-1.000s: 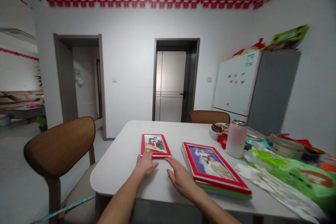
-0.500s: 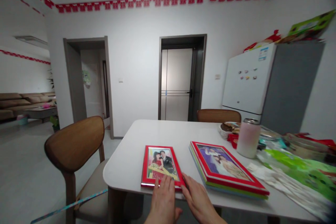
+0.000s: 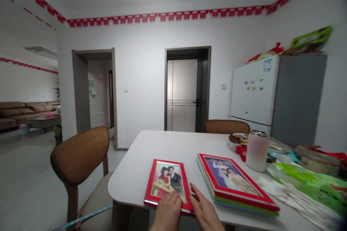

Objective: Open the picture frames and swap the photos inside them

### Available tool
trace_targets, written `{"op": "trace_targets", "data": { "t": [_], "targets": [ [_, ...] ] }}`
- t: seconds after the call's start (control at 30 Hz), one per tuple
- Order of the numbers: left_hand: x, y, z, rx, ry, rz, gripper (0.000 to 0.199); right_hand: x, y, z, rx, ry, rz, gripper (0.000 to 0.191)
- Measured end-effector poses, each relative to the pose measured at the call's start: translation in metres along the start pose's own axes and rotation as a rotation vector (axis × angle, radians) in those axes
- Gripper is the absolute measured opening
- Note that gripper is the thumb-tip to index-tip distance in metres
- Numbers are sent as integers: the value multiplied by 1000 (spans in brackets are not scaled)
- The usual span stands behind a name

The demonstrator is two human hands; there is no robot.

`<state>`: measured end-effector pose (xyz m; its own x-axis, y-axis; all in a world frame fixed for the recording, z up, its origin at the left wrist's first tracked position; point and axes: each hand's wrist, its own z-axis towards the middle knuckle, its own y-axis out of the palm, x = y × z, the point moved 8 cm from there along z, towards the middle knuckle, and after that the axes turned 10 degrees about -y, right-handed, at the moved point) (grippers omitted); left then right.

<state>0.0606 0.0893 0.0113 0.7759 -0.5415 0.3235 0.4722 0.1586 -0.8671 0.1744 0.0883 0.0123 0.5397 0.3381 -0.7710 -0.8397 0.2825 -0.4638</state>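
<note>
A small red picture frame (image 3: 150,187) with a photo of two people lies on the near left part of the white table (image 3: 176,138). My left hand (image 3: 167,212) is closed over its near edge, with bent fingers on the lower part of the photo. The left thumb is hidden. My right hand (image 3: 205,209) is open at the frame's lower right side, fingertips against the red border. Right of it lies a stack of larger picture frames (image 3: 235,178), a red one on top and green and pale edges below.
A pink-and-white bottle (image 3: 257,151) stands behind the stack. Green plastic packaging (image 3: 306,180), a whitish cloth (image 3: 295,195) and a clear tub (image 3: 317,160) crowd the table's right side. One brown chair (image 3: 81,155) stands at the left, another (image 3: 227,126) at the far side.
My view has tilted upward a little. The small frame has turned slightly, its lower right corner shifting toward me. My left fingers, flat on the photo before, are now more bent.
</note>
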Motion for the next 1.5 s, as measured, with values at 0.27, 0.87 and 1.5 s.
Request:
{"op": "trace_targets", "data": {
  "t": [0.27, 0.87, 1.5],
  "targets": [
    [-13, -92, -4, 384, -260, -634, 36, -43, 4, 12, 6, -131, 152, 59],
    [-89, -45, -71, 279, -635, -727, 48, -62, 45, 3, -516, -455, -250, 36],
    [-59, -44, -41, -62, -326, -303, 52, -57, 59, 14, -475, -366, -180, 16]
  ]
}}
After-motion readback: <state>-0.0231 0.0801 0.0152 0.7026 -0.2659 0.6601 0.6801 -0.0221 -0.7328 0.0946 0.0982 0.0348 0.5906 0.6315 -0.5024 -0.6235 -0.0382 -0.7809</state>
